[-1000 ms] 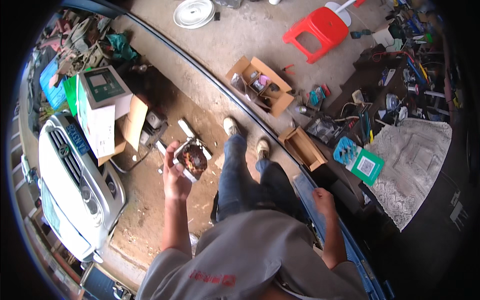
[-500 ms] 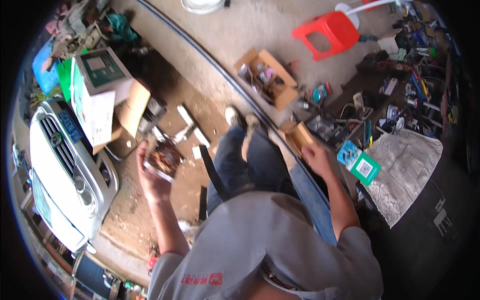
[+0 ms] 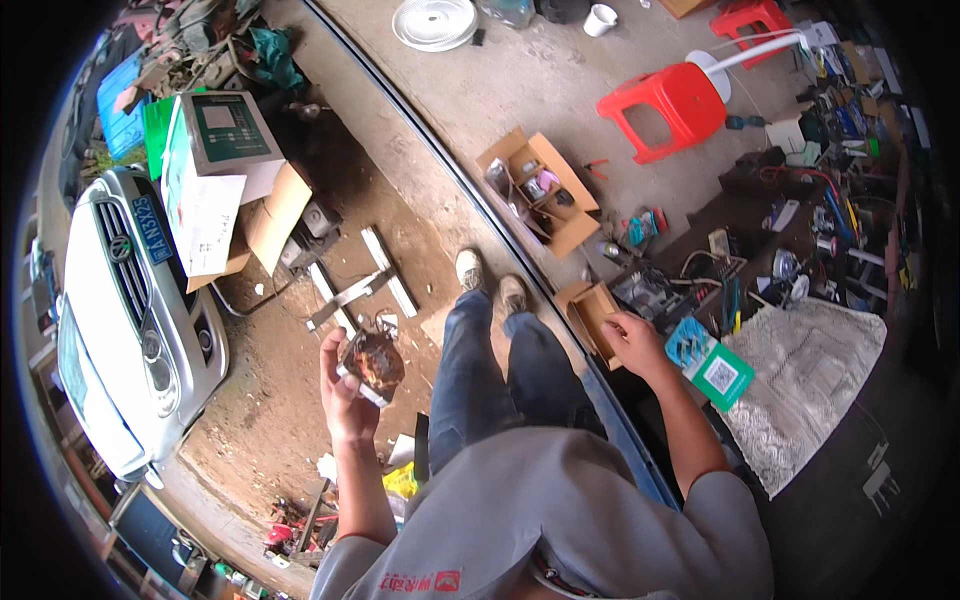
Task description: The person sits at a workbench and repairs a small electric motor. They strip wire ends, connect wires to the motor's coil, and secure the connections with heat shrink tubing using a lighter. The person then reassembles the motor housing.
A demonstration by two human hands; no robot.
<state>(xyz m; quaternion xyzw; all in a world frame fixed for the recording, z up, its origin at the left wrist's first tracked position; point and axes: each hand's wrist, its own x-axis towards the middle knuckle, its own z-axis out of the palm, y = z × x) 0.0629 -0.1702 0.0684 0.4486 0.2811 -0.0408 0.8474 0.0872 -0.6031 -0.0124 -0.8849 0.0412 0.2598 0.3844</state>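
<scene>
While left hand [image 3: 350, 398] pinches a dark coppery part [image 3: 376, 364], right hand [image 3: 634, 346] is curled beside the narrow cardboard box [image 3: 588, 311]; can't tell its grip.

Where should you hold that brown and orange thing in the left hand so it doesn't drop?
Probably pinch the coppery brown part by its pale outer edge, coming from the person's left, where the left hand holds it. That edge looks fairly straight and blocky, so it should be easier to clamp, while the middle looks bumpy and uneven.
</scene>
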